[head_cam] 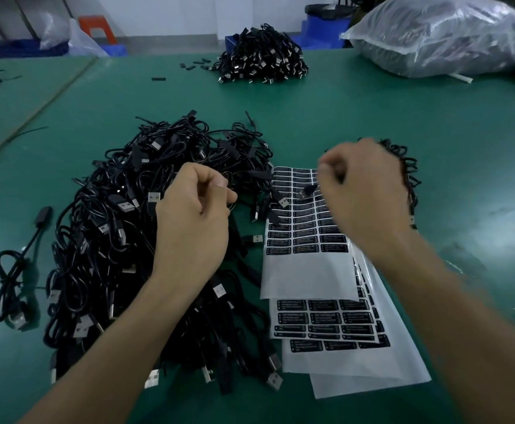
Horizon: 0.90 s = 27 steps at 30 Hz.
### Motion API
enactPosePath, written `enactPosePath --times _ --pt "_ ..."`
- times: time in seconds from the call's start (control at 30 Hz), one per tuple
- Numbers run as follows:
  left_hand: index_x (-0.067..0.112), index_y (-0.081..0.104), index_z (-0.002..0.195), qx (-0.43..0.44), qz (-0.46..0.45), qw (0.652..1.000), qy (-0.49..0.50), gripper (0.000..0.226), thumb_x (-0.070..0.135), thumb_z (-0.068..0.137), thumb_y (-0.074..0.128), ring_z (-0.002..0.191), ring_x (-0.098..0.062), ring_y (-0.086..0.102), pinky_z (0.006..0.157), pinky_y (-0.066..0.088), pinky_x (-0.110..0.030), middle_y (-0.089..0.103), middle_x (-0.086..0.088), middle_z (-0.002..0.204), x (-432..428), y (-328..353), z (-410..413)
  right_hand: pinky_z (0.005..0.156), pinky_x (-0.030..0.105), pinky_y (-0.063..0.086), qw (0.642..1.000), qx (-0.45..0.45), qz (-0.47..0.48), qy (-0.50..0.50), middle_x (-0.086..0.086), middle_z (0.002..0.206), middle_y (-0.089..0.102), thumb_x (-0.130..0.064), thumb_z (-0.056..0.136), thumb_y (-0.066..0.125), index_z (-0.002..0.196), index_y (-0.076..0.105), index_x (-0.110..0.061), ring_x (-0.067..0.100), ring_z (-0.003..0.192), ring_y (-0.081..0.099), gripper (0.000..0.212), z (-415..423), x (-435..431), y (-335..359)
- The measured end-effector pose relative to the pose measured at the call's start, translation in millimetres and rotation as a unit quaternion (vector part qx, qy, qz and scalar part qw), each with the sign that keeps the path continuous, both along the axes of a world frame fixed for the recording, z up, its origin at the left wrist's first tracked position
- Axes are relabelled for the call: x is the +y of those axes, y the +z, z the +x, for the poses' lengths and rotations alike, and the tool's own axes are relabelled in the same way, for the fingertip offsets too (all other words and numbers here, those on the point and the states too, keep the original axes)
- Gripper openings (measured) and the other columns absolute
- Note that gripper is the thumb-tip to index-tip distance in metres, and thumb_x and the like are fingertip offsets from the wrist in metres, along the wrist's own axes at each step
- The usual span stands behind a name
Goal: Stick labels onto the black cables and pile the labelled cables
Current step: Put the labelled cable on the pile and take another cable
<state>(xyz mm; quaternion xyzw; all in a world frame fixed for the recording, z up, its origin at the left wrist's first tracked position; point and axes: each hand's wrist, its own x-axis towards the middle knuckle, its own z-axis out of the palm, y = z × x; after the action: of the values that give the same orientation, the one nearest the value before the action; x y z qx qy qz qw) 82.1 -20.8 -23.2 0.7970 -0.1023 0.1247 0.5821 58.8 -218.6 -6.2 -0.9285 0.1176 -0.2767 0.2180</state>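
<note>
Right hand [363, 191], blurred, fingers curled, pinches 1 cable [306, 191] over the label sheets [308, 270]. Left hand [193, 209] is curled above the large heap [112, 240]; its hold cannot be told. The small pile [409, 172] on the tabletop [372, 111] suggests most cables remain.

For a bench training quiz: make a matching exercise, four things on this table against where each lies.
Things
1. label sheets
2. clear plastic bag
3. neat cable pile
4. lone cable

Places
A. far middle of the green table
B. near left, beside the big heap
C. far right
D. below the right hand

Pairs: 1-D, 2-C, 3-A, 4-B
</note>
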Motion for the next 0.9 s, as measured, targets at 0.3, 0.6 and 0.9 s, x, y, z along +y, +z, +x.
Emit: enactPosePath --times 0.3,0.6,0.9 --pt "0.029 0.054 0.085 0.0 0.013 1.0 0.006 0.022 0.019 0.103 0.049 0.069 -0.026 0.058 0.056 0.048 -0.042 0.069 0.02 0.082 -3 -1 -1 0.089 0.043 0.045 0.981 0.184 -0.033 0.059 0.013 0.117 0.062 -0.036 0.098 0.057 0.118 0.06 -0.012 0.035 0.112 0.054 0.032 67 53 -22" --pt "0.03 0.058 0.086 0.008 0.013 1.0 0.001 0.02 0.021 0.102 0.051 0.068 -0.016 0.065 0.062 0.057 -0.047 0.071 0.018 0.082 -1 -1 0 0.056 0.021 0.04 0.974 -0.018 0.175 0.141 -0.003 0.068 0.063 -0.034 0.096 0.064 0.089 0.074 -0.016 0.009 0.06 0.051 0.021 59 46 -15" --pt "0.032 0.064 0.084 0.027 0.027 0.999 -0.026 0.012 0.027 0.095 0.059 0.074 -0.018 0.07 0.07 0.06 -0.05 0.073 0.012 0.081 0 -3 0 0.062 0.008 0.043 0.942 0.072 0.275 0.18 -0.009 0.096 0.066 -0.027 0.083 0.079 0.136 0.046 -0.037 0.006 0.088 0.063 0.062 47 44 -18"
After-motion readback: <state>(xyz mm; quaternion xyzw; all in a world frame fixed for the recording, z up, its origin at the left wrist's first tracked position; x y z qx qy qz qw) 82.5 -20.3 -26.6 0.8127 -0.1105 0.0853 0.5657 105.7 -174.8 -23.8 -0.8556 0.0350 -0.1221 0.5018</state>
